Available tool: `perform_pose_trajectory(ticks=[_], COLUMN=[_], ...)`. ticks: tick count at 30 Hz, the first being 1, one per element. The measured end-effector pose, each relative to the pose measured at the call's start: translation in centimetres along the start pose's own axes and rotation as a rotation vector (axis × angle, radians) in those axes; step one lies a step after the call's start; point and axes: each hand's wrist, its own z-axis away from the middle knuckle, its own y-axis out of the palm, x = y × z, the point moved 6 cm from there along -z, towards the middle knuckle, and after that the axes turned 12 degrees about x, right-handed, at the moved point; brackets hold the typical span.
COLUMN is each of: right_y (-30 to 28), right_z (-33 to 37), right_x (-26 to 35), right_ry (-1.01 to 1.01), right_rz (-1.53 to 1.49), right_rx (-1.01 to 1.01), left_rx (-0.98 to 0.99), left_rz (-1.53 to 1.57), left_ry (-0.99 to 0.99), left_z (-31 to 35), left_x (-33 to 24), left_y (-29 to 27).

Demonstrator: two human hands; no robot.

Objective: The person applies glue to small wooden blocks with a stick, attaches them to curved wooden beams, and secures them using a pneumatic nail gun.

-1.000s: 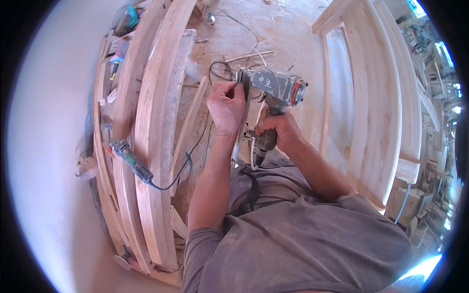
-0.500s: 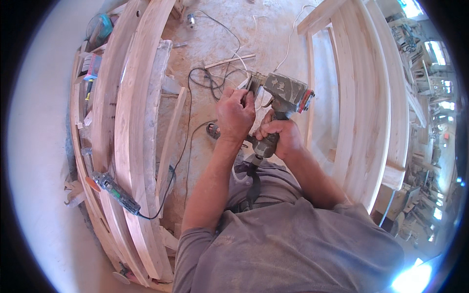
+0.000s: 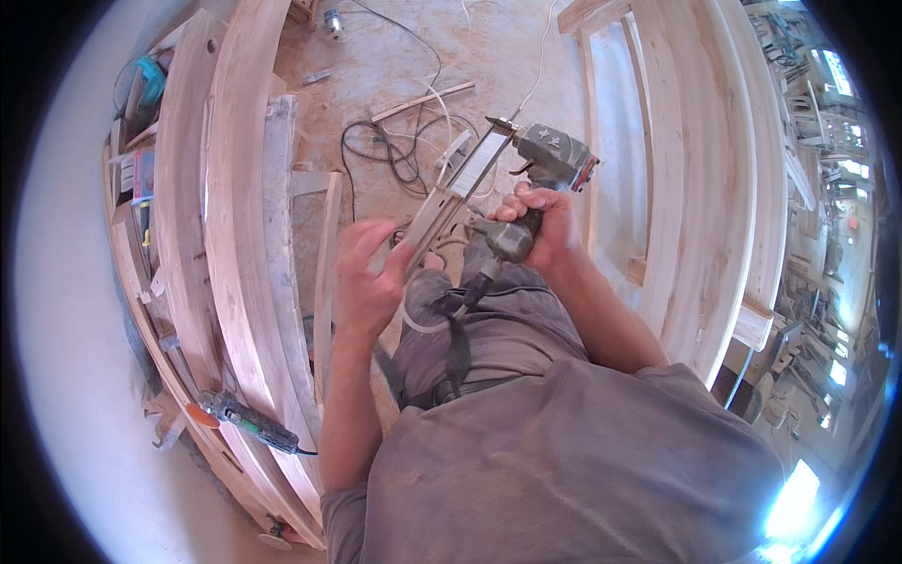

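A worn grey pneumatic nail gun [image 3: 550,155] is held up in front of my body. My right hand [image 3: 552,226] is wrapped round its handle. The gun's long magazine [image 3: 437,211] slants down to the left and is slid back, showing a white strip of fasteners [image 3: 474,167]. By the magazine's lower end is my left hand [image 3: 368,282], its fingers apart and partly blurred. One digit appears to touch that end; a firm hold is not visible. An air hose [image 3: 481,282] runs from the handle's base toward my lap.
Long timber beams [image 3: 249,235] line the left side, with an angle grinder [image 3: 246,421] resting on them. To the right stands a large wooden frame [image 3: 691,188]. Black cable [image 3: 399,155] lies coiled on the dusty floor near a thin wooden strip [image 3: 423,101].
My left hand has moved from the gun's nose down and left to the magazine's lower end. The magazine has slid back, exposing the white strip. My right hand keeps its grip.
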Motion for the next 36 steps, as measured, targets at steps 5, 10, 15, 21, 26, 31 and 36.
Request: perform_pose_trajectory(ticks=[5, 10, 15, 21, 26, 31, 36], right_y=[-1.0, -0.7, 1.8, 3.1, 3.5, 3.8, 3.8], right_z=[-2.2, -3.5, -3.5, -4.6, -4.4, -5.4, -5.7], right_x=[3.3, 6.0, 8.3, 9.7, 10.6, 11.4, 11.7], right_ry=[-0.013, 0.017, 0.105, 0.216, 0.257, 0.281, 0.279], right_rz=[-0.03, 0.07, 0.361, 0.523, 0.548, 0.542, 0.525], right_rx=[0.025, -0.026, -0.129, -0.083, 0.027, 0.071, 0.082], left_rx=[0.162, 0.015, 0.177, -0.054, 0.011, -0.133, -0.24], left_rz=[0.414, 0.709, 0.413, 0.393, 0.493, 0.314, 0.121], left_ry=[-0.395, -0.493, -0.491, -0.302, -0.37, -0.233, -0.139], left_z=[4.2, 5.4, 5.1, -8.3, -13.5, -14.0, -14.9], left_x=[3.4, 3.0, 2.7, -0.1, -1.5, -3.5, -5.1], left_y=[1.0, 5.0, 7.7, 11.1, 12.1, 10.9, 11.0])
